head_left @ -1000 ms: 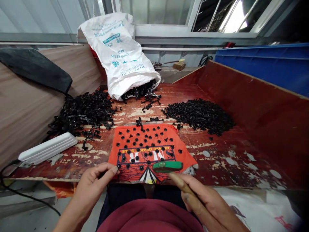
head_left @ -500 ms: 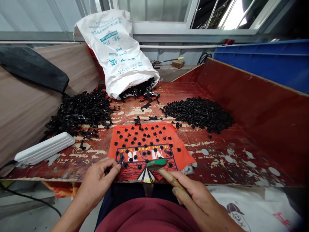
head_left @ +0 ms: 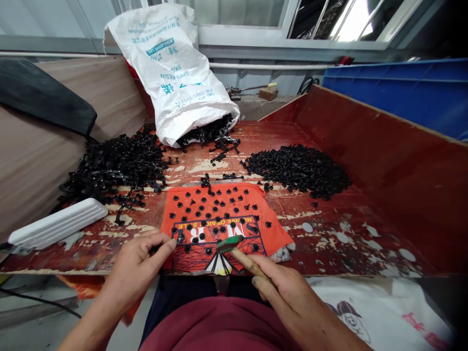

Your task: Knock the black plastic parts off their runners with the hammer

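head view: left hand (head_left: 137, 265) pinches orange cloth (head_left: 223, 226) edge; right hand (head_left: 288, 297) grips mallet (head_left: 237, 251).

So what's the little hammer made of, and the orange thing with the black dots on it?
The hammer in the right hand looks like a bare wooden handle with a green, probably rubber or plastic, head. The orange sheet seems to be thin printed plastic: it creases. The black pieces look like matte moulded plastic.
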The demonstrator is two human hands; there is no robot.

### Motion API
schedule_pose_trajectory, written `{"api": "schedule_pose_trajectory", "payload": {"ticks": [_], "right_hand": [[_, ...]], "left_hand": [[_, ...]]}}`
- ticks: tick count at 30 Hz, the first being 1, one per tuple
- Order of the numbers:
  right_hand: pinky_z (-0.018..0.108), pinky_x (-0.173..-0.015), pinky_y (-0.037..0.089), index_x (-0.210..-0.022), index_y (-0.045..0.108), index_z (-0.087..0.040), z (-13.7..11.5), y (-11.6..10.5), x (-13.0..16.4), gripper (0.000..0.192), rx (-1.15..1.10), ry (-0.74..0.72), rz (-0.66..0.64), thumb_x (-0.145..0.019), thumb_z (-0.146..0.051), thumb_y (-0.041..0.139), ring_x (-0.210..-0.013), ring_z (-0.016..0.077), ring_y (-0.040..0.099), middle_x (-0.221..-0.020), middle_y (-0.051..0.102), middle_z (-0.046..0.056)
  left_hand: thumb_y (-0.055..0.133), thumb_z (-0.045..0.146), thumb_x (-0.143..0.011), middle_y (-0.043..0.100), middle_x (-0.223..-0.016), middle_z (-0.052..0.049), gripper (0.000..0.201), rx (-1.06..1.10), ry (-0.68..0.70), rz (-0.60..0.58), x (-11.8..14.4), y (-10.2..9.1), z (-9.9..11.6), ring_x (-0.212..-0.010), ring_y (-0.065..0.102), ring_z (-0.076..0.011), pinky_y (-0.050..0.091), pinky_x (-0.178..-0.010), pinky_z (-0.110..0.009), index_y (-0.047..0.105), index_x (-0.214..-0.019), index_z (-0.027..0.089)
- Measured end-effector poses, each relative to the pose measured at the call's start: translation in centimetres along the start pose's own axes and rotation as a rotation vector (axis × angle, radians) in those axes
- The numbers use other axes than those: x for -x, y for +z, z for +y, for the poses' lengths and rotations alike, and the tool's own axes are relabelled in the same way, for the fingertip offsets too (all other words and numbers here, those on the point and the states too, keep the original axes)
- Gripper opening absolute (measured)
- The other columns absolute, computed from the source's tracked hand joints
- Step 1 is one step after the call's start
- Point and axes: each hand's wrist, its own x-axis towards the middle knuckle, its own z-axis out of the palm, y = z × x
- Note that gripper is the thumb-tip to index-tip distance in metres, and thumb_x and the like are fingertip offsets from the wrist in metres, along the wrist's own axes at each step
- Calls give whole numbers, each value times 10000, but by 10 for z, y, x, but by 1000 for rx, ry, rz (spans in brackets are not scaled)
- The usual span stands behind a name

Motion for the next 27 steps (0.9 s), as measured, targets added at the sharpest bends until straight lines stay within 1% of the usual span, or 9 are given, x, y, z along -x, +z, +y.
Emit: {"api": "schedule_pose_trajectory", "payload": {"ticks": [2,5,9,12,15,19,22,25,27], "right_hand": [[268,-803,507,-1320,600,-322,-2,0,-1,367,12,3,1,-1020,-278,392,-836,170,651,-941,698,-1],[306,-874,507,-1275,639,-277,-5,1,-2,355,20,-16,20,-1003,-266,411,-828,188,661,-890,696,18],[311,-894,512,-1328,617,-277,-6,1,-1,384,-15,-31,15,-1005,-259,409,-860,190,673,-940,710,32],[304,-913,495,-1392,564,-313,-4,1,0,410,-34,-18,-21,-1017,-265,407,-884,180,666,-961,702,17],[297,-926,470,-1400,551,-336,-3,1,2,401,-48,-4,-31,-1031,-289,401,-941,177,652,-1019,695,12],[266,-799,469,-1337,581,-323,-7,2,1,374,-67,-6,-27,-1058,-387,340,-866,164,624,-977,681,3],[259,-792,449,-1218,595,-300,-16,-1,-3,312,-95,20,24,-1054,-425,361,-886,159,600,-1002,664,-3],[259,-728,433,-1106,582,-257,-24,-1,-9,247,-51,39,-55,-1047,-395,385,-788,154,574,-874,634,-12],[259,-683,411,-1078,576,-242,-26,3,-12,166,17,41,-89,-1018,-309,436,-729,153,549,-806,612,-22]], "left_hand": [[526,455,-882,593,-682,7,365,8,5,-9,0,-3,-1,-681,550,-174,385,-630,-263,587,-619,209],[493,484,-899,532,-642,21,411,3,-16,-75,-1,-2,-2,-644,524,-162,375,-627,-266,536,-597,209],[425,496,-917,503,-632,18,443,-57,-22,-142,-3,8,-3,-647,533,-166,356,-628,-278,478,-583,211],[402,481,-916,511,-646,12,432,-114,-33,-152,-4,12,-3,-668,553,-174,352,-644,-286,462,-584,211],[388,480,-916,502,-656,13,426,-113,-57,-158,-3,13,-5,-669,548,-174,350,-648,-287,451,-589,214],[389,495,-907,460,-628,21,432,-115,-67,-153,-3,12,-5,-644,519,-169,338,-635,-287,397,-574,220],[392,466,-889,463,-603,20,408,-162,-50,-160,-7,12,0,-628,513,-168,323,-624,-289,371,-562,222],[401,439,-866,457,-587,20,385,-195,-35,-150,-9,12,3,-616,510,-167,310,-615,-291,350,-552,222],[401,425,-859,460,-586,20,368,-184,-36,-130,-9,13,3,-611,508,-167,313,-612,-289,356,-555,224]]}}
